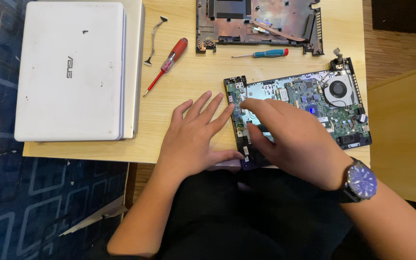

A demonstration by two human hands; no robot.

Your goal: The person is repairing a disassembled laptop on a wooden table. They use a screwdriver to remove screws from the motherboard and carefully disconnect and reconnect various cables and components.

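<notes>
The opened laptop base lay on the right half of the wooden bench, near its front edge — a black tray carrying a green circuit board, a silver plate and a round cooling fan at its far right corner. The right hand rested on its left part, fingers bent down onto the board; whether they pinched anything could not be told. The left hand lay flat and spread on the bench just beside the base, fingertips touching its left edge, holding nothing. A wristwatch with a blue dial sat on the right wrist. Behind the base lay a blue-handled screwdriver and, further back, an empty dark laptop shell. To the left were a red-handled screwdriver, a loose thin cable, and — well apart — a closed white laptop.
</notes>
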